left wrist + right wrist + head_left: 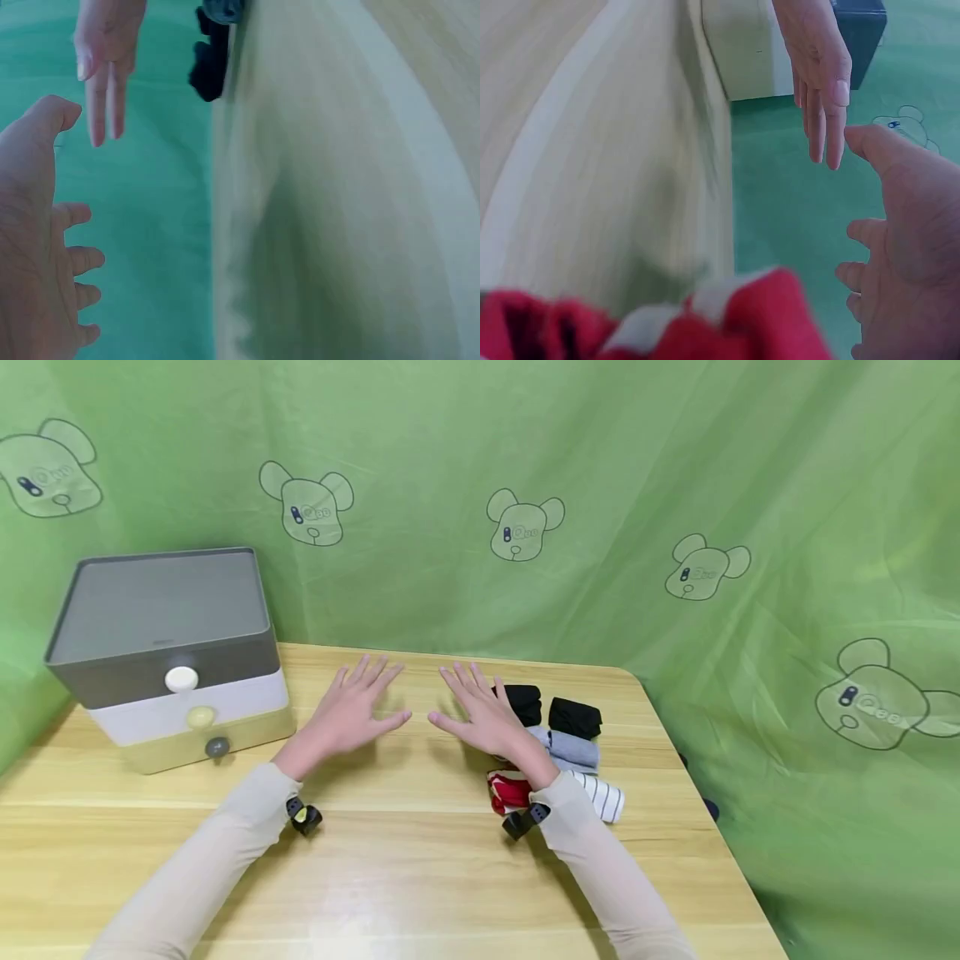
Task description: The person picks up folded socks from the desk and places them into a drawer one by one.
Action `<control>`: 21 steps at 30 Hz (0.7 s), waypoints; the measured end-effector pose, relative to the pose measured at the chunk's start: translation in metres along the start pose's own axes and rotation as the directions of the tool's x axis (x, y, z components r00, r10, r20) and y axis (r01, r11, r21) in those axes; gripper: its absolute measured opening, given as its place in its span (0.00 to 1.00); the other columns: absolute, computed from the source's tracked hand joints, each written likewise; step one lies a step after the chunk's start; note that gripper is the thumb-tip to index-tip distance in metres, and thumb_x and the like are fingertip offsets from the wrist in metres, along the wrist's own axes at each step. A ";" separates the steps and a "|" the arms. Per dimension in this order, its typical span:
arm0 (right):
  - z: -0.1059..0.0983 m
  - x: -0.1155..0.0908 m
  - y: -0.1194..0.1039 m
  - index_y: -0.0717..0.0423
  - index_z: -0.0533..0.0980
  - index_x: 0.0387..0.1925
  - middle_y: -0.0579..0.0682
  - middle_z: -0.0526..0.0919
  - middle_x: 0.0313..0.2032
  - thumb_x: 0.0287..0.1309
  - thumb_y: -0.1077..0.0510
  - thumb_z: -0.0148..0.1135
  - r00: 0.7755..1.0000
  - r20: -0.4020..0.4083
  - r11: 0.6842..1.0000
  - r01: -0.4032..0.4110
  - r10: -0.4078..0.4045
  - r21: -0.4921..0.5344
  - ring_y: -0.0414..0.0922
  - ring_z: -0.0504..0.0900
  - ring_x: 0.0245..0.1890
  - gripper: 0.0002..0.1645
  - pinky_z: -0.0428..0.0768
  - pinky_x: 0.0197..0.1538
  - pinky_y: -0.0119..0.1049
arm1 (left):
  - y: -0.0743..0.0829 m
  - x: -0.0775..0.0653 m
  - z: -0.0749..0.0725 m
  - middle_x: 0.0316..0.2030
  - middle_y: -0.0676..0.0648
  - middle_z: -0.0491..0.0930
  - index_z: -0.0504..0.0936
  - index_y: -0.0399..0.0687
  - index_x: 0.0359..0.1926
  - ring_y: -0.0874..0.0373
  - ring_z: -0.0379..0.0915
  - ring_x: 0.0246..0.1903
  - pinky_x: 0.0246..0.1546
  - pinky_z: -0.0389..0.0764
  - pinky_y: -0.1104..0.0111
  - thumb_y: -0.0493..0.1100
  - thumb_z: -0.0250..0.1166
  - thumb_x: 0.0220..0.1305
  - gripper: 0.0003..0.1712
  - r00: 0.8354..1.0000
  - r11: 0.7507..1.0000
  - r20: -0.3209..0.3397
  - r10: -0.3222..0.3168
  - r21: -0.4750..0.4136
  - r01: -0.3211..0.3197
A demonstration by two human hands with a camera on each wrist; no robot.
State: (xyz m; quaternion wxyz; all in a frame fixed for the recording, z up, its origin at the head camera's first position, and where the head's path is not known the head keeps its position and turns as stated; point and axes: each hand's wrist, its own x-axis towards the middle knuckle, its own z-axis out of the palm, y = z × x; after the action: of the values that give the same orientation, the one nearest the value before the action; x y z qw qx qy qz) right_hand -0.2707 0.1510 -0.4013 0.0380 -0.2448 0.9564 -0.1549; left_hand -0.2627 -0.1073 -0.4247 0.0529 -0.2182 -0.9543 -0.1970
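Note:
My left hand (351, 714) hovers over the table with its fingers spread and nothing in them, to the right of a three-tier drawer box (180, 672). Across from it my right hand (483, 718) is held the same way, fingers straight and apart, holding nothing. Beside and partly under the right hand and wrist lie folded cloth items: two black bundles (576, 717), grey-blue ones (573, 750), a red one with white (508, 791) and a white striped one (604, 797). In the right wrist view the red-and-white cloth (727, 322) shows close and blurred.
The wooden table (405, 877) ends at a green curtain (420, 585) behind and at the right. The drawer box has a grey top tray (165, 602) and round knobs in white (182, 679), cream (200, 717) and grey (217, 747).

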 end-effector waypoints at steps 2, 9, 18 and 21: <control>-0.002 0.002 -0.002 0.33 0.40 0.82 0.44 0.39 0.82 0.68 0.23 0.45 1.000 -0.016 1.000 0.012 -0.012 0.027 0.45 0.29 0.82 0.51 0.30 0.81 0.61 | 0.002 -0.002 -0.008 0.81 0.43 0.43 0.49 0.58 0.82 0.39 0.33 0.81 0.80 0.35 0.40 0.74 0.51 0.69 0.50 1.000 1.000 -0.026 0.006 -0.010 -0.006; -0.012 0.013 -0.027 0.30 0.44 0.81 0.42 0.48 0.81 0.67 0.28 0.53 0.986 -0.133 0.966 0.126 -0.097 0.224 0.49 0.38 0.82 0.50 0.39 0.81 0.63 | 0.012 -0.018 -0.059 0.80 0.46 0.49 0.54 0.57 0.81 0.42 0.41 0.81 0.82 0.36 0.48 0.67 0.62 0.66 0.49 0.969 0.994 -0.244 0.038 -0.090 -0.061; -0.018 0.046 -0.094 0.22 0.53 0.77 0.33 0.57 0.78 0.66 0.36 0.62 0.960 -0.213 0.779 0.273 -0.182 0.565 0.40 0.54 0.79 0.43 0.57 0.80 0.55 | -0.005 -0.078 -0.153 0.74 0.48 0.68 0.69 0.56 0.74 0.49 0.51 0.79 0.82 0.43 0.55 0.46 0.77 0.51 0.48 0.757 0.968 -0.653 -0.039 -0.211 -0.133; -0.017 0.060 -0.114 0.29 0.57 0.77 0.35 0.61 0.76 0.67 0.40 0.64 0.946 -0.248 0.726 0.320 -0.209 0.609 0.36 0.60 0.76 0.43 0.62 0.79 0.50 | -0.023 -0.105 -0.177 0.71 0.53 0.72 0.74 0.59 0.71 0.58 0.54 0.77 0.81 0.47 0.61 0.40 0.79 0.48 0.46 0.695 0.947 -0.696 -0.183 -0.313 -0.065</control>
State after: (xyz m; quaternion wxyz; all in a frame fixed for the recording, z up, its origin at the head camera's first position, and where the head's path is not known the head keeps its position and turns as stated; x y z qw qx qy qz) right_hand -0.2740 0.0324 -0.3490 0.0189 -0.3375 0.8003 -0.4952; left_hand -0.1759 -0.2382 -0.2898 0.3785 -0.0986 -0.8205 -0.4170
